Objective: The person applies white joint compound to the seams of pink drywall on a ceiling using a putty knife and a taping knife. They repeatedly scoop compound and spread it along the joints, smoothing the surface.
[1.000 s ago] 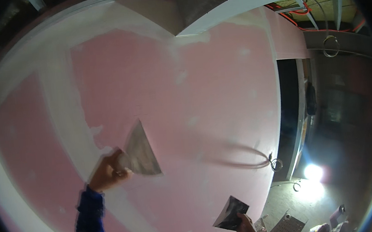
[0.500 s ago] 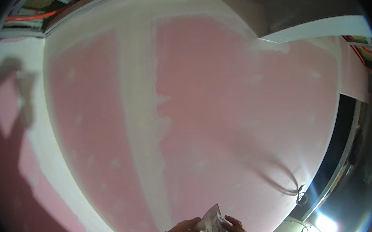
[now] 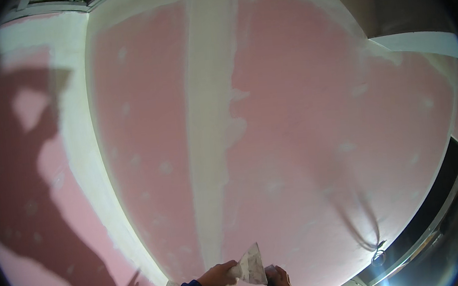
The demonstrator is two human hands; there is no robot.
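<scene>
At the lower edge of the head view, my left hand (image 3: 219, 275) is closed round the handle of a putty knife (image 3: 251, 266). Its broad blade flares out toward the right and is smeared with whitish compound. Close by on the right, my right hand (image 3: 282, 285) is curled round a small grey thing (image 3: 271, 271) at the blade's edge. What that thing is, I cannot make out. Behind both hands stands a pink plasterboard wall (image 3: 303, 114), with a wide cream band of joint compound (image 3: 211, 90) running down it.
A cream-coated inside corner (image 3: 92, 100) is at the left, where a second pink wall carries my shadow. A coiled cable (image 3: 379, 257) hangs at the lower right, beside a dark opening (image 3: 434, 185). A white-edged bulkhead (image 3: 421, 40) juts out at the upper right.
The view has swung left, so the wall and its cream band sit further right. My hands remain close together, with the blade now tilted more upright and the grey thing showing in my right hand.
</scene>
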